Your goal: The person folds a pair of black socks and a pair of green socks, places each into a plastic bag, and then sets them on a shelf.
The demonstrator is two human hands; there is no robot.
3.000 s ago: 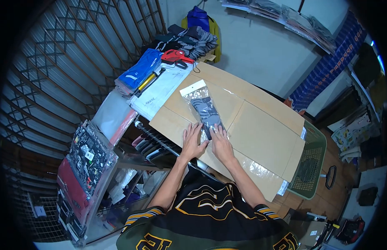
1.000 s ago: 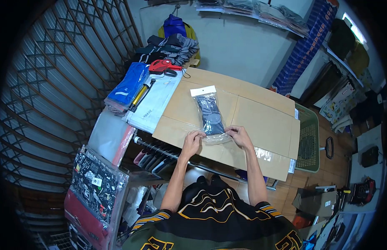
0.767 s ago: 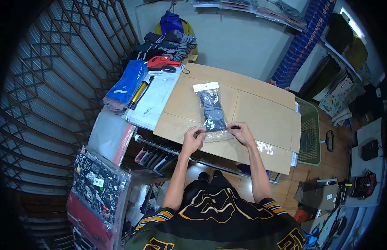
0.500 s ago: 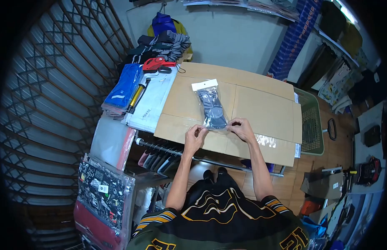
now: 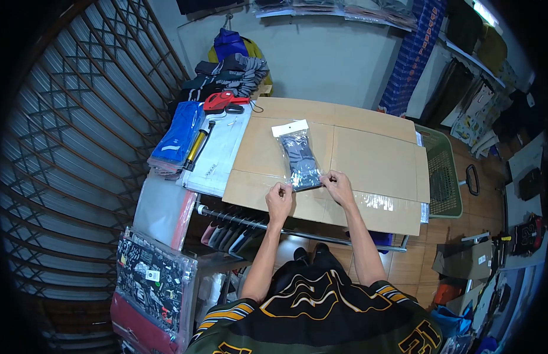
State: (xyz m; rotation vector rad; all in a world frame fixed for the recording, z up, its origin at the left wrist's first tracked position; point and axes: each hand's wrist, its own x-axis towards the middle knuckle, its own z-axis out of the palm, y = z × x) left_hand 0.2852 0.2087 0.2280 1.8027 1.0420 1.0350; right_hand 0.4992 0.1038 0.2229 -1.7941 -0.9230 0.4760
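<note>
A: Clear bag point(image 5: 299, 158) of grey socks, white header card, flat just beyond both hands.
B: Left hand point(image 5: 279, 199), right hand point(image 5: 337, 186) pinch its near edge.
A: Surface: cardboard sheet point(image 5: 374, 171). Green basket point(image 5: 444, 183) right of the hands.

The bag point(image 5: 299, 159) was glossy clear plastic over grey knit cloth. My tabletop point(image 5: 368, 159) was matt brown cardboard, smooth.
</note>
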